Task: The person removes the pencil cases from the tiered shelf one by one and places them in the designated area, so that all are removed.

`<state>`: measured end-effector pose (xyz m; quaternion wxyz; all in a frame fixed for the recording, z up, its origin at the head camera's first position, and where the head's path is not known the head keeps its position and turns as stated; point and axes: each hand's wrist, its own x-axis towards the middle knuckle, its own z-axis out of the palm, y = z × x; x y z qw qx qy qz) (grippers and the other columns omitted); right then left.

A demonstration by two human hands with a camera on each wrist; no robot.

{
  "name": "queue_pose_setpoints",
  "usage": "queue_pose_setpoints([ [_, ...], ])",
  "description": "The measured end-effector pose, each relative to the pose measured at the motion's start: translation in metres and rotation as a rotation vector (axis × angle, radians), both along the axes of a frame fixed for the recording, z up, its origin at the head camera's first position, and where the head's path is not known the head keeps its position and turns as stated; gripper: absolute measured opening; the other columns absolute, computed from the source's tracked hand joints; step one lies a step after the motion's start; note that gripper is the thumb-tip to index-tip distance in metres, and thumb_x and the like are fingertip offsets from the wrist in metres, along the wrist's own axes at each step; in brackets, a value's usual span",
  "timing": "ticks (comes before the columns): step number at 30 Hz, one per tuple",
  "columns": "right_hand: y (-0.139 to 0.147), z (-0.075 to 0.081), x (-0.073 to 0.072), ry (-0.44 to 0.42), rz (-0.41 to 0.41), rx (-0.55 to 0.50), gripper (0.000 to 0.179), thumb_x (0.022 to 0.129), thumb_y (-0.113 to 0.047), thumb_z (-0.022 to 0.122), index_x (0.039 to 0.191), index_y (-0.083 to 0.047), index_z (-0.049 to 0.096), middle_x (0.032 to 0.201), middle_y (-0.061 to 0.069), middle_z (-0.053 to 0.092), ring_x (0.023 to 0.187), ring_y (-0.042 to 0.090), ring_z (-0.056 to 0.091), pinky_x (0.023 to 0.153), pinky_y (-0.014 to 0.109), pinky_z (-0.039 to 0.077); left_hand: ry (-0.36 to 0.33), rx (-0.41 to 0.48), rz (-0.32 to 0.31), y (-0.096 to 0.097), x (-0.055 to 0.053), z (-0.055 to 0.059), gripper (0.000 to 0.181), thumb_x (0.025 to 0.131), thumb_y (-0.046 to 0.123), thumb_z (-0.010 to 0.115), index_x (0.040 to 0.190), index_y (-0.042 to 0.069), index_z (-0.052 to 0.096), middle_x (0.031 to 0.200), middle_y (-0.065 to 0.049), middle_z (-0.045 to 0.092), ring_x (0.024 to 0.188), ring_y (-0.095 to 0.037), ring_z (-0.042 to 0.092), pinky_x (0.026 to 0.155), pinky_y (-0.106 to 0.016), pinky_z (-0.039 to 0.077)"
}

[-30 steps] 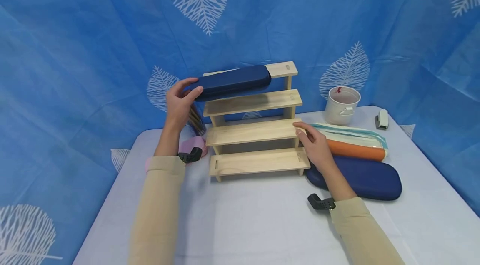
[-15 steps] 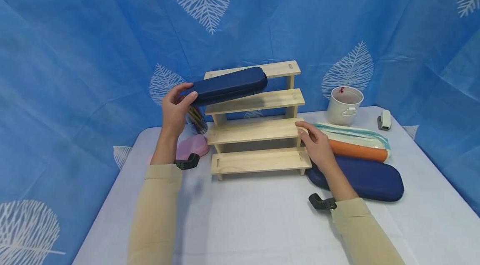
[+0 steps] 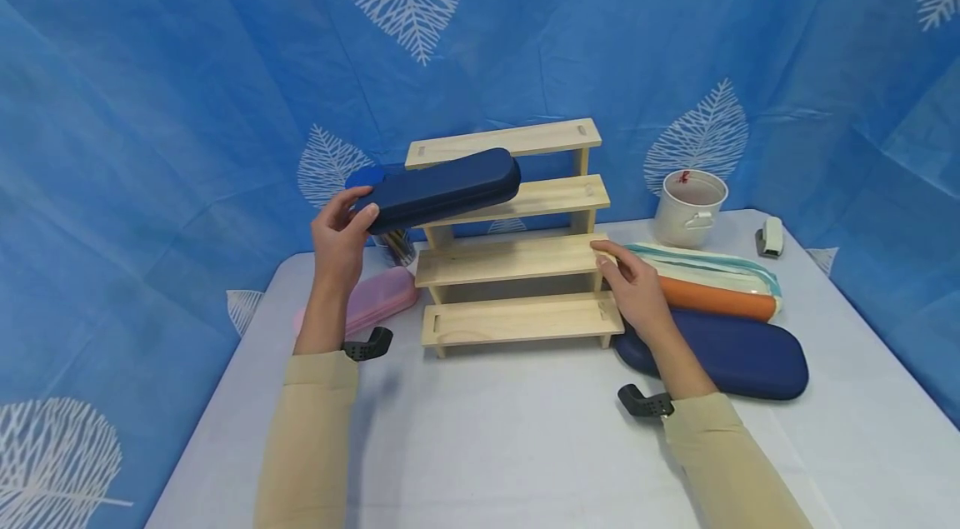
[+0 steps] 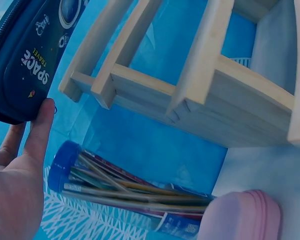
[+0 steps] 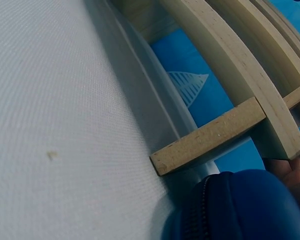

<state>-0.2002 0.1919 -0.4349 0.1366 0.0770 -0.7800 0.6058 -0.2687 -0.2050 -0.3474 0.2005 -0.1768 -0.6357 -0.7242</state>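
In the head view my left hand (image 3: 337,246) grips the left end of a navy zipped pencil case (image 3: 442,189), thumb on the near side. The case is held in the air in front of the upper tiers of a four-step wooden shelf (image 3: 517,259). Its side carries "SPACE TRAVEL" lettering in the left wrist view, where my hand (image 4: 17,195) holds its lower end. My right hand (image 3: 633,287) pinches the right end of the shelf's second step from the bottom. Only a bit of those fingers (image 5: 295,172) appears in the right wrist view.
Left of the shelf stand a blue-lidded clear jar of pencils (image 4: 130,185) and a pink case (image 3: 382,296). On the right lie another navy case (image 3: 735,354) and an orange-and-clear pouch (image 3: 712,298), with a white pot (image 3: 686,217) and a stapler (image 3: 769,237) behind.
My left hand has moved left and downward with the navy pencil case, uncovering the shelf's top step. The right hand keeps its place on the shelf.
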Motion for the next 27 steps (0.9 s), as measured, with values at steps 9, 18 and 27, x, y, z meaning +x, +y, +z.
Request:
queue_pose_setpoints([
  [9, 0.001, 0.003, -0.001, -0.021, -0.017, 0.032, 0.038, 0.1, -0.028, 0.053, 0.134, -0.011, 0.057, 0.141, 0.007, 0.049, 0.134, 0.021, 0.038, 0.109, 0.042, 0.031, -0.034, 0.061, 0.007, -0.01, 0.014, -0.019, 0.037, 0.089, 0.008, 0.069, 0.122, -0.004, 0.061, 0.128, -0.018, 0.053, 0.096, -0.023, 0.055, 0.083, -0.029, 0.053],
  [18, 0.002, 0.005, 0.002, -0.02, -0.028, 0.028, 0.037, 0.1, -0.026, 0.053, 0.133, -0.009, 0.058, 0.141, 0.007, 0.048, 0.134, 0.02, 0.037, 0.109, 0.042, 0.031, -0.033, 0.048, 0.024, -0.013, 0.023, -0.031, 0.039, 0.09, 0.006, 0.067, 0.124, -0.008, 0.057, 0.128, -0.018, 0.053, 0.096, -0.025, 0.053, 0.082, -0.029, 0.053],
  [27, 0.0, 0.004, 0.001, -0.027, -0.016, 0.029, 0.038, 0.1, -0.028, 0.053, 0.134, -0.011, 0.058, 0.141, 0.006, 0.049, 0.131, 0.02, 0.04, 0.107, 0.042, 0.034, -0.127, 0.001, 0.125, -0.027, 0.042, -0.042, 0.04, 0.088, 0.013, 0.071, 0.124, 0.0, 0.061, 0.127, -0.012, 0.053, 0.1, -0.026, 0.052, 0.081, -0.023, 0.053],
])
